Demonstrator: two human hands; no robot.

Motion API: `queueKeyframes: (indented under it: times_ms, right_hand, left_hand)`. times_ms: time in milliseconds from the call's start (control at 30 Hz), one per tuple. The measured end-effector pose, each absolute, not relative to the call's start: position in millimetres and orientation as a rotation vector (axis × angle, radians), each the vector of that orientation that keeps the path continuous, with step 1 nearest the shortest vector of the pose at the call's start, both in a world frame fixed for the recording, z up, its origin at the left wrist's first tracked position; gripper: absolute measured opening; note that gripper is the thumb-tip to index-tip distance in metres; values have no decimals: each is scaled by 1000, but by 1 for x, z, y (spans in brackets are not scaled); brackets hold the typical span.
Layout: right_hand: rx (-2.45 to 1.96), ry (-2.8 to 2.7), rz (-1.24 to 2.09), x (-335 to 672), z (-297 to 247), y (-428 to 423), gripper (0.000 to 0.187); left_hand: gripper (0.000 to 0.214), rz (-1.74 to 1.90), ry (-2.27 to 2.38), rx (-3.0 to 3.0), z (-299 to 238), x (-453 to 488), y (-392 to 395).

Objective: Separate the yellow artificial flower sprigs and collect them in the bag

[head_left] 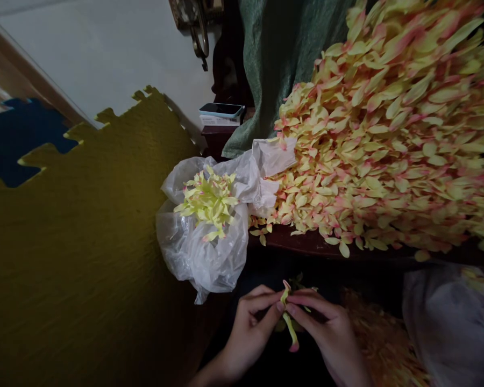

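Fingers (pixel 263 301) of left hand (pixel 246 334) and right hand (pixel 334 337) pinch one petal (pixel 291 333).

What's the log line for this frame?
left hand: pinching petal strip | right hand: pinching same strip | ahead-left: plastic bag holding yellow-green pieces | ahead-right: petal pile

The head camera looks steeply down, close above the left hand (pixel 248 333) and right hand (pixel 331 336). A foam mat (pixel 84 242) fills its left side.

Dim overall; light falls from above, hands in shadow, edges perhaps warped and soft.
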State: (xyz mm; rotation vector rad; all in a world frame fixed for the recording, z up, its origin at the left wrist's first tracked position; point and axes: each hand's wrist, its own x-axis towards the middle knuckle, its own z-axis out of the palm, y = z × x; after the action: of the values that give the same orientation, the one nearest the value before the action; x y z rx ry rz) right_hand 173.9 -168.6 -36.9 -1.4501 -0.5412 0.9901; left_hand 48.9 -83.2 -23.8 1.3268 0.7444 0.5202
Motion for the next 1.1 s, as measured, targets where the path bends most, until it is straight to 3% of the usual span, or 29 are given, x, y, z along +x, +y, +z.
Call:
queueKeyframes:
  times_ms: [433, 1100]
  right_hand:
    - [-1322, -436, 1164, 174, -33, -173, 14]
    - [-1400, -629, 1062, 178, -41, -177, 5]
  left_hand:
    - [25, 459, 634, 1360, -19, 44, -75]
    - [19, 528, 584, 1430, -28, 44, -75]
